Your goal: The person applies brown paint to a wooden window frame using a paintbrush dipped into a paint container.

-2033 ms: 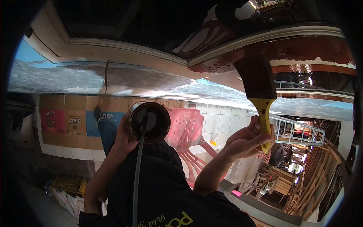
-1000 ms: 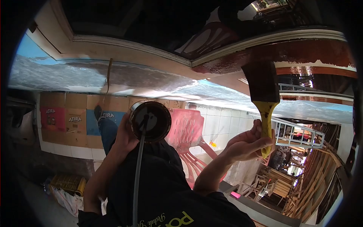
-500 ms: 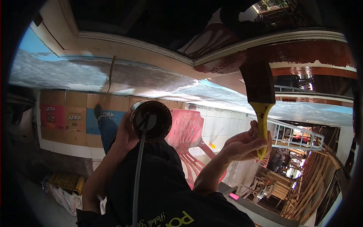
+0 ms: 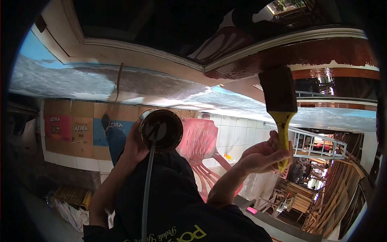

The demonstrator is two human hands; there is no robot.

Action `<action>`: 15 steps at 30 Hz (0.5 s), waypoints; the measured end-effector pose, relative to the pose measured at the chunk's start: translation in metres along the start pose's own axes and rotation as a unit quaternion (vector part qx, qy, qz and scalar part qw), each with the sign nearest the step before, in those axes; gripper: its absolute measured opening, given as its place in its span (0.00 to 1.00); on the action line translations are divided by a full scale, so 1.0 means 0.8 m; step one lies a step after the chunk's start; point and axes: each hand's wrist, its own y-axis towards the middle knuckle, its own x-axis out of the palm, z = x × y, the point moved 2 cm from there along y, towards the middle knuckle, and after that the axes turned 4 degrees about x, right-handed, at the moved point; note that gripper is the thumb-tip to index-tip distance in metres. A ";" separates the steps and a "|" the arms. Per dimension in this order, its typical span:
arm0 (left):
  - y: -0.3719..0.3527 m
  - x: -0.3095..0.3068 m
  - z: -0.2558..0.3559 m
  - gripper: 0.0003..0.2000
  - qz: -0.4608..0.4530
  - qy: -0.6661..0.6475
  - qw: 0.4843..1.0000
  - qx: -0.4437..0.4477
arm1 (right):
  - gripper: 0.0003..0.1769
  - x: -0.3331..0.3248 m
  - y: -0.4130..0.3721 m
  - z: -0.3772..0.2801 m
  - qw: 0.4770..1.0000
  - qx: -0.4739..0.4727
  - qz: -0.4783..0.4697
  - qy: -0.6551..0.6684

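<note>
Two bare hands work in front of a person in a black shirt (image 4: 161, 201), and a thin grey tube or cable (image 4: 147, 185) runs up past the chest. It crosses the rim of a round can (image 4: 174, 131); whether it goes inside I cannot tell. The left hand (image 4: 135, 145) grips the can from its outer side, the fingers mostly hidden behind it, the dark mouth facing the camera. The right hand (image 4: 262, 156) pinches the yellow handle of a wide brush (image 4: 283, 117) between thumb and curled fingers, the dark bristles pointing away from the body. Their tips overlap the edge of a glossy reddish-brown strip (image 4: 314, 52) below a window; whether they touch it is unclear. A pale, uneven band runs along part of the strip's lower edge. Beyond the hands stands a red plastic chair (image 4: 197, 137), with flattened cardboard (image 4: 82, 109) on the floor to the left. Farther off, at right, are a metal ladder (image 4: 318, 156) and long pieces of timber (image 4: 338, 193).
</note>
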 end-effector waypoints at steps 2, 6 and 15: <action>0.000 0.001 0.000 0.23 0.008 0.000 1.000 0.001 | 0.19 -0.004 0.004 0.001 0.999 0.001 0.014 0.029; 0.000 0.002 -0.001 0.23 0.007 0.011 1.000 -0.008 | 0.21 0.004 0.009 0.003 1.000 0.026 0.000 0.013; 0.001 0.006 0.001 0.23 -0.007 0.007 1.000 0.009 | 0.19 -0.013 0.027 0.002 0.998 0.019 0.060 0.024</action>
